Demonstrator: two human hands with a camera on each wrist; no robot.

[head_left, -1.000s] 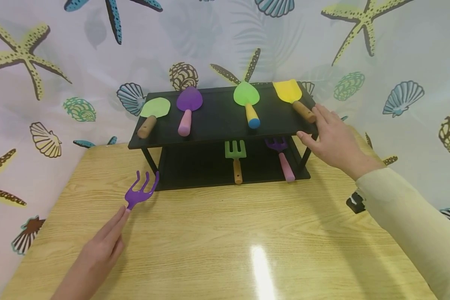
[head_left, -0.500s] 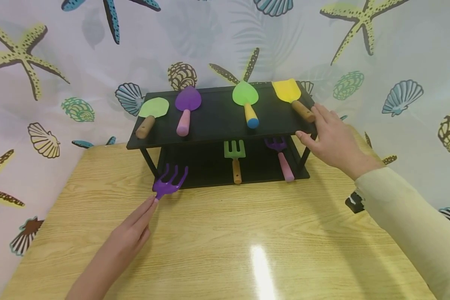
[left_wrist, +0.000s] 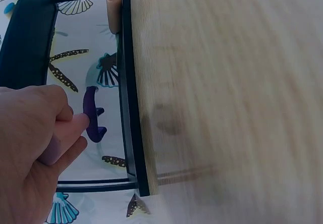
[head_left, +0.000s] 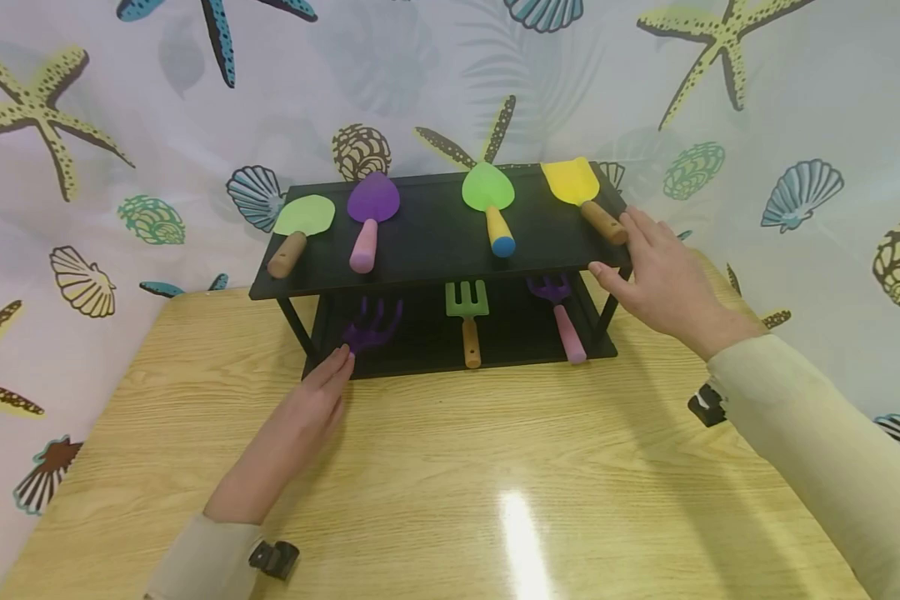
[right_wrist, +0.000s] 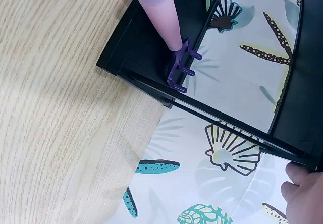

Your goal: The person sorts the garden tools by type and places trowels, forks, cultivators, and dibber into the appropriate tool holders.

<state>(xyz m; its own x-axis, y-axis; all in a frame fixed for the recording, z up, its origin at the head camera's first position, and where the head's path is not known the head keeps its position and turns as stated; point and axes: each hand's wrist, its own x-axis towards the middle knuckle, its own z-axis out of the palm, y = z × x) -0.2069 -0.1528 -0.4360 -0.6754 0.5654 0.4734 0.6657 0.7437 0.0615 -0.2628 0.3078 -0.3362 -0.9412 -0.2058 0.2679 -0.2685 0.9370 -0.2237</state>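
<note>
My left hand (head_left: pixel 315 400) holds a purple garden fork (head_left: pixel 369 335) by its pink handle (left_wrist: pixel 50 151), most of which the fingers hide. The tines reach in over the lower shelf (head_left: pixel 420 354) of a black two-tier rack (head_left: pixel 427 233), near its left end. My right hand (head_left: pixel 663 275) rests at the upper tier's right end, fingers fairly straight along the edge and thumb at the front corner. Its fingertips lie close to the wooden handle of a yellow toy shovel (head_left: pixel 573 181).
On the upper tier lie a pale green trowel (head_left: pixel 305 215), a purple trowel (head_left: pixel 373 198) and a bright green trowel (head_left: pixel 487 187). Below are a green fork (head_left: pixel 467 300) and another purple fork (head_left: pixel 567 333). Posts flank the lower tier; a wooden table (head_left: pixel 435 467) extends in front.
My left hand has carried the purple fork rightward and forward, from over the table at the left to above the lower shelf. The right hand has kept its place on the rack.
</note>
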